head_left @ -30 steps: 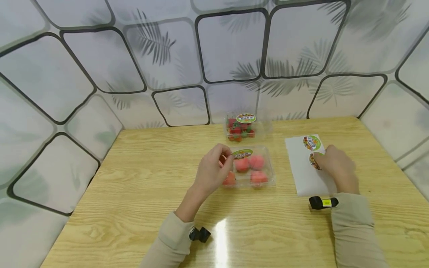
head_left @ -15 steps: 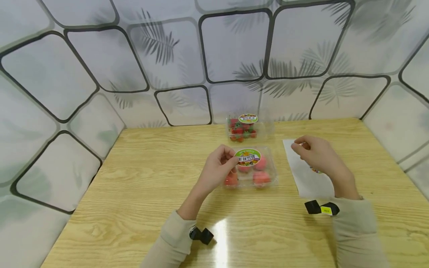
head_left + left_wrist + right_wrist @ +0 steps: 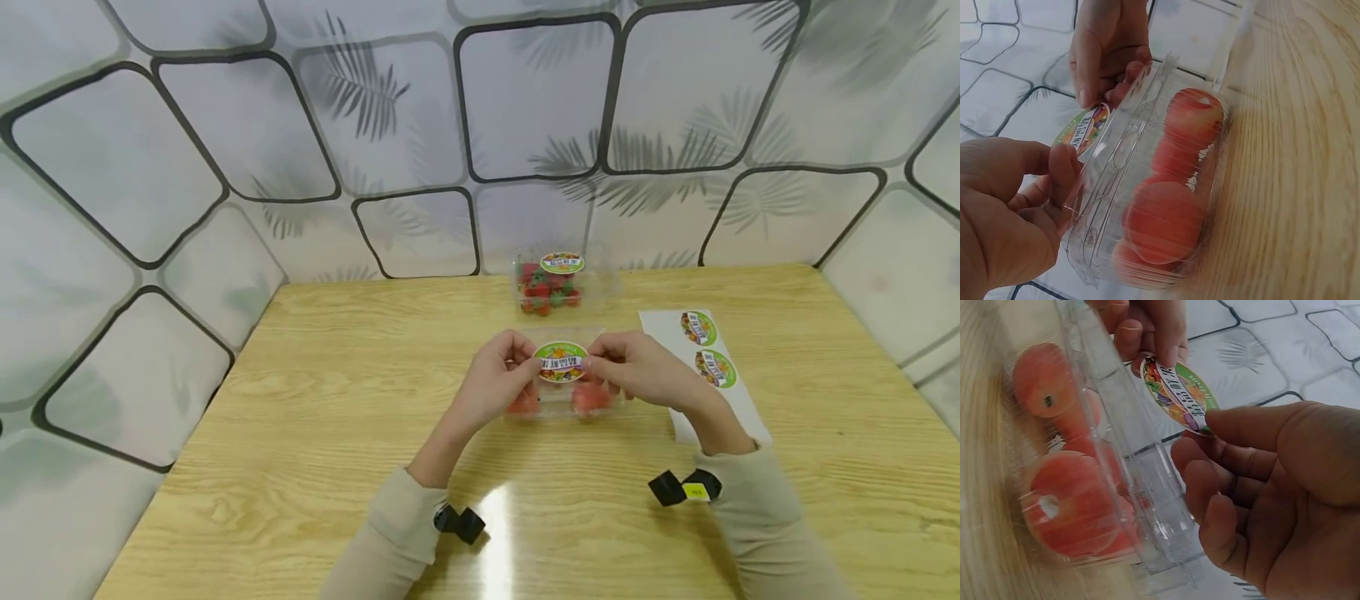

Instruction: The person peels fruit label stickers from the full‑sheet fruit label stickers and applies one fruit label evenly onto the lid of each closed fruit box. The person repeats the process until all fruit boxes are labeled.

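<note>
An oval green-edged fruit sticker (image 3: 561, 362) stretches between both hands, above a clear plastic clamshell box (image 3: 1110, 181). My left hand (image 3: 495, 375) pinches its left edge between thumb and fingers. The right hand (image 3: 648, 371) pinches the opposite edge, thumb on top, as the right wrist view shows at the sticker (image 3: 1172, 394). Inside the closed box lie several pinkish-red peaches (image 3: 1166, 222). The sticker is held just over the lid; a gap shows on the side in the right wrist view. The hands and sticker partly hide the box in the head view.
Right of the box lies a white backing sheet (image 3: 723, 417) with two more oval stickers (image 3: 716, 368). Behind stands another clear box (image 3: 600, 287) of strawberries (image 3: 540, 292), with a sticker on its lid. A patterned wall (image 3: 420, 233) borders the wooden table (image 3: 300, 400).
My right hand has left the sticker sheet and moved left to grip the sticker's right edge. The left hand, which holds the other edge, has stayed over the peach box.
</note>
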`<state>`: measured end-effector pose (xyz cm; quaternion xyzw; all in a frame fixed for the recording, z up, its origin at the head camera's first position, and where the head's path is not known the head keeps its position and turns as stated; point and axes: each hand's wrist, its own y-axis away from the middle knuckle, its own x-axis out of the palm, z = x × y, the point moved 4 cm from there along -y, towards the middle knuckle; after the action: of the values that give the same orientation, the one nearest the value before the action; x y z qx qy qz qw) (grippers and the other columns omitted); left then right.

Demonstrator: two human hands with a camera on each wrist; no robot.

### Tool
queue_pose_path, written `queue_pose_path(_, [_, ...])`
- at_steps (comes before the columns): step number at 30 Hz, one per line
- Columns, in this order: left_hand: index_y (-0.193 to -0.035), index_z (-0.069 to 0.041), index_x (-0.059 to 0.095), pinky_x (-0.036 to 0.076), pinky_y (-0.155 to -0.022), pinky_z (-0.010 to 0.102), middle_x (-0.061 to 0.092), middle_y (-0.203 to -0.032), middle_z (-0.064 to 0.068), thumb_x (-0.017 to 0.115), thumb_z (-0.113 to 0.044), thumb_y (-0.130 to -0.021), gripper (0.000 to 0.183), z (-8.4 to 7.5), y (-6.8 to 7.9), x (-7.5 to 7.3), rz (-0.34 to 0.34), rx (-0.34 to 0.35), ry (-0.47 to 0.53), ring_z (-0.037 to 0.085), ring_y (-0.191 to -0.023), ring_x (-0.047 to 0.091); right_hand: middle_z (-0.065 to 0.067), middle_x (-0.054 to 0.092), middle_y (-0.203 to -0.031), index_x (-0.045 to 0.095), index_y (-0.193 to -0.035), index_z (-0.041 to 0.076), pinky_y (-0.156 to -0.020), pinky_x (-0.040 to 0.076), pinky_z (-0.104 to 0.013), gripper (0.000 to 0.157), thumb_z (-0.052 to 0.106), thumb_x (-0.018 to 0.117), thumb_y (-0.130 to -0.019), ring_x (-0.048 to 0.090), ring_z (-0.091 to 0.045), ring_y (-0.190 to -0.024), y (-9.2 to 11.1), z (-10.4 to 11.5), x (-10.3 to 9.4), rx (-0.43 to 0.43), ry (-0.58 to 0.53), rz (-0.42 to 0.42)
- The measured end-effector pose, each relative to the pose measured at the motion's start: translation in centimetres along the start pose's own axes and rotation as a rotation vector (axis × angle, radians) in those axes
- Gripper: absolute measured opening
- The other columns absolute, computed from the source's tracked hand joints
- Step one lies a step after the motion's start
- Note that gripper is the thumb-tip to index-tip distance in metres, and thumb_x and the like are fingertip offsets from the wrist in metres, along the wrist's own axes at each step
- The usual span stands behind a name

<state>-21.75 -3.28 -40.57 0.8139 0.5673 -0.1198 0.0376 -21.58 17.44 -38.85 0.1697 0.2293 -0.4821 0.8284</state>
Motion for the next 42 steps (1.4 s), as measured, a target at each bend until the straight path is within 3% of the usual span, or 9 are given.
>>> queue_pose_path(8, [-0.101, -0.002, 0.056, 0.050, -0.048, 0.024, 0.057, -0.081, 0.008, 0.058, -0.006, -0.097, 0.005, 0.4, -0.2, 0.0, -0.056, -0.047, -0.009, 0.015, -0.055, 0.060, -0.005, 0.053, -0.066, 0.063, -0.091, 0.003, -0.049, 0.041, -0.027, 0.018, 0.019, 0.061, -0.099, 0.045, -0.011, -0.053, -0.9, 0.0, 1.0, -0.032, 0.021, -0.084])
queue_pose_path(14, [-0.100, -0.002, 0.056, 0.052, -0.048, 0.026, 0.057, -0.082, 0.009, 0.058, -0.005, -0.097, 0.004, 0.3, -0.3, 0.1, -0.074, -0.064, -0.029, 0.014, -0.055, 0.061, -0.002, 0.053, -0.068, 0.062, -0.090, 0.004, -0.051, 0.038, -0.026, 0.018, 0.019, 0.061, -0.099, 0.043, -0.011, -0.055, -1.0, -0.1, 1.3, -0.003, 0.072, -0.114])
queue_pose_path(20, [-0.099, -0.006, 0.059, 0.049, -0.052, 0.023, 0.060, -0.084, 0.006, 0.060, -0.009, -0.096, 0.004, -0.3, -0.2, 0.0, -0.080, -0.029, -0.153, 0.012, -0.064, 0.060, -0.001, 0.050, -0.067, 0.060, -0.087, 0.005, -0.052, 0.037, -0.027, 0.019, 0.019, 0.060, -0.100, 0.042, -0.011, -0.055, -0.9, -0.1, 1.3, 0.000, 0.089, -0.128])
queue_pose_path(24, [-0.099, -0.007, 0.060, 0.048, -0.057, 0.022, 0.062, -0.086, 0.004, 0.061, -0.011, -0.096, 0.005, -0.6, 0.0, -0.3, -0.094, -0.016, -0.215, 0.016, -0.073, 0.060, -0.001, 0.051, -0.068, 0.061, -0.089, 0.005, -0.052, 0.037, -0.027, 0.020, 0.021, 0.060, -0.100, 0.041, -0.011, -0.055, -1.0, -0.1, 1.4, -0.005, 0.103, -0.129])
queue_pose_path(30, [-0.099, -0.004, 0.061, 0.047, -0.054, 0.020, 0.063, -0.084, 0.006, 0.061, -0.007, -0.094, 0.005, 0.1, -0.1, -0.8, -0.099, -0.030, -0.161, 0.026, -0.073, 0.065, 0.000, 0.051, -0.068, 0.061, -0.087, 0.006, -0.053, 0.037, -0.027, 0.018, 0.020, 0.061, -0.099, 0.042, -0.013, -0.057, -1.3, 0.3, 1.6, -0.014, 0.142, -0.129])
queue_pose_path(37, [-0.097, -0.005, 0.060, 0.047, -0.058, 0.021, 0.062, -0.084, 0.005, 0.069, -0.007, -0.090, 0.011, 0.2, -0.3, -0.7, -0.104, -0.035, -0.242, 0.015, -0.074, 0.058, 0.000, 0.055, -0.070, 0.060, -0.085, 0.009, -0.054, 0.038, -0.028, 0.017, 0.020, 0.066, -0.095, 0.045, -0.014, -0.058, -1.5, 0.3, 1.8, 0.024, 0.213, -0.153])
queue_pose_path(42, [-0.097, -0.006, 0.059, 0.049, -0.061, 0.023, 0.062, -0.085, 0.004, 0.073, -0.006, -0.087, 0.017, 0.1, -0.4, -0.4, -0.112, -0.042, -0.329, 0.014, -0.075, 0.058, 0.001, 0.054, -0.068, 0.059, -0.082, 0.011, -0.053, 0.036, -0.030, 0.019, 0.023, 0.068, -0.093, 0.044, -0.014, -0.056, -1.4, 0.2, 2.0, 0.044, 0.274, -0.173])
